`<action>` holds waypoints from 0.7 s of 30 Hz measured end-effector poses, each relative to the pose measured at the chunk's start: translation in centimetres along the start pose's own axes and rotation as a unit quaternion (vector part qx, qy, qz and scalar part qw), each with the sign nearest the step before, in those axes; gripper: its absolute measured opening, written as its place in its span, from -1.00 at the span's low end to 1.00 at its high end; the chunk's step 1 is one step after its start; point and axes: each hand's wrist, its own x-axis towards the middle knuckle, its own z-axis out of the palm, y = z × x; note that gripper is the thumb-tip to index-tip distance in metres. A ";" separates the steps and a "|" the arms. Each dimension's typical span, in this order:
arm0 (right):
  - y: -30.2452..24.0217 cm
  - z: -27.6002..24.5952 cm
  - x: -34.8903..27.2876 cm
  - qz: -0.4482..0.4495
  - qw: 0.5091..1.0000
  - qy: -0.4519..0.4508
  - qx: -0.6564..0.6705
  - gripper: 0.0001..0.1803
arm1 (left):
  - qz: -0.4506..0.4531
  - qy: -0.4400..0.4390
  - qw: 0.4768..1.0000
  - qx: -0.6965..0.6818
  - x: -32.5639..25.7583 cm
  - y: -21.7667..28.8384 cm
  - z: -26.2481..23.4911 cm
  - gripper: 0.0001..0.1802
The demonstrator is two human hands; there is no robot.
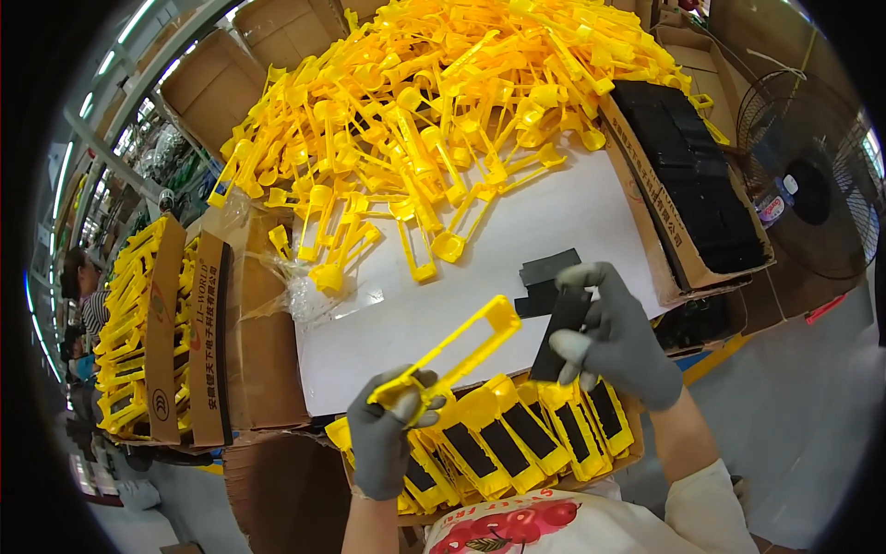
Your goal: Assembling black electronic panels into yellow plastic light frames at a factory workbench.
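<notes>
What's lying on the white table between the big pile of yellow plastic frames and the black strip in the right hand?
In the head view, a few loose flat black rectangular strips lie on the white table; otherwise that stretch is bare.

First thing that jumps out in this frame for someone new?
The big heap of yellow plastic frames piled across the back of the white tabletop. Next, the gloved hands up front: the left hand grips one empty yellow frame, the right hand holds a black rectangular insert. Below them, a carton of fitted yellow frames with black inserts.
</notes>
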 end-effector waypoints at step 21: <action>6.8 4.5 -2.4 -0.225 0.950 0.164 -0.142 -0.66 | -0.096 -0.077 0.988 -0.098 -2.0 -2.5 2.8 -0.66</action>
